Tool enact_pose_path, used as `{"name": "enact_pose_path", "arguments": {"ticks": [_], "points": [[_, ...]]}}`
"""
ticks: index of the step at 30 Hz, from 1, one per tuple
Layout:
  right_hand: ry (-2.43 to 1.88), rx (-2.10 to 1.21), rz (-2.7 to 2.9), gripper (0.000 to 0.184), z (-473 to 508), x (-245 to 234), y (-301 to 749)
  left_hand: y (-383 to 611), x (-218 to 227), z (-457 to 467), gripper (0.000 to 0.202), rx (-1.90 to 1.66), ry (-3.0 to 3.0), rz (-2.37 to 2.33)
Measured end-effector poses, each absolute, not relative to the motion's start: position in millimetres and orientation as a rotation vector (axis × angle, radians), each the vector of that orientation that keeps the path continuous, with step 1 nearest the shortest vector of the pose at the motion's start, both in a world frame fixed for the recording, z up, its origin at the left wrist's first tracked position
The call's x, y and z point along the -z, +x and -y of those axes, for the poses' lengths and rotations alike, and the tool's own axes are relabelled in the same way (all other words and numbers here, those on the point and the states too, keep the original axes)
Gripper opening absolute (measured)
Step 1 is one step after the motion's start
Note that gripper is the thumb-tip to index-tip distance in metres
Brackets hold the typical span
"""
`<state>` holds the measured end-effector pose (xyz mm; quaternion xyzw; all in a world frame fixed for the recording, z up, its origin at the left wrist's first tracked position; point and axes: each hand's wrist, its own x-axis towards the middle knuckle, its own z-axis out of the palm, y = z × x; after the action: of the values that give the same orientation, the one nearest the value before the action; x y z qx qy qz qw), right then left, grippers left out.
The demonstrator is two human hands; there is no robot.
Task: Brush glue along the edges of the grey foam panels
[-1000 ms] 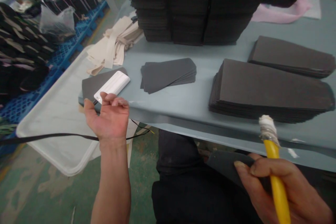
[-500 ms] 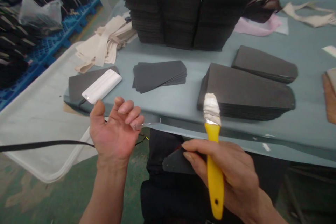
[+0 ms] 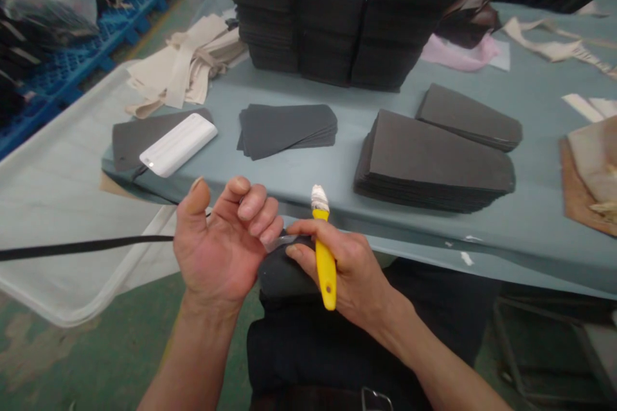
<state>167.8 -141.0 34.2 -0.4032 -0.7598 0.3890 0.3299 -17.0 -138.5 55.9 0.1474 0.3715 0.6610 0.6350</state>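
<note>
My left hand is half curled above the table's front edge, and a thin shiny strip sticks out from its fingertips. My right hand is shut around a yellow-handled brush with a white-wrapped tip. Its fingers also pinch a dark grey foam piece, which touches the strip and is partly hidden by both hands. A white ribbed power bank lies on a grey sheet, with a black cable running left past my left hand.
The blue-grey table holds grey sheet stacks and a tall black stack. Beige strips lie at the back left, with pink fabric behind. A white plastic tray and blue pallets are at the left.
My right hand has moved left toward my left hand, bringing the foam piece to the strip. The brush has dropped lower and the table appears shifted left in view.
</note>
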Motion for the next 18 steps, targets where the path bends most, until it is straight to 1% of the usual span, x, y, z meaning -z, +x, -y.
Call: {"name": "enact_pose_path", "arguments": {"ticks": [4,9,13,18], "points": [[-1.020,-1.167,1.870,0.017,141.5,-36.4,165.6,-13.3,-55.6,135.9,0.039,-1.499,0.321,-0.847],[-1.065,-1.220,1.783,0.009,142.6,-36.7,164.9,-12.9,-54.3,132.5,0.041,-1.522,0.319,-0.870],[-1.050,-1.183,1.787,0.011,143.6,-35.5,165.8,-13.4,-49.0,131.5,0.041,-1.575,0.489,-0.893],[-1.055,-1.054,1.816,0.014,146.0,-35.3,166.6,-16.0,-34.0,127.1,0.041,-1.711,0.763,-1.061]]}}
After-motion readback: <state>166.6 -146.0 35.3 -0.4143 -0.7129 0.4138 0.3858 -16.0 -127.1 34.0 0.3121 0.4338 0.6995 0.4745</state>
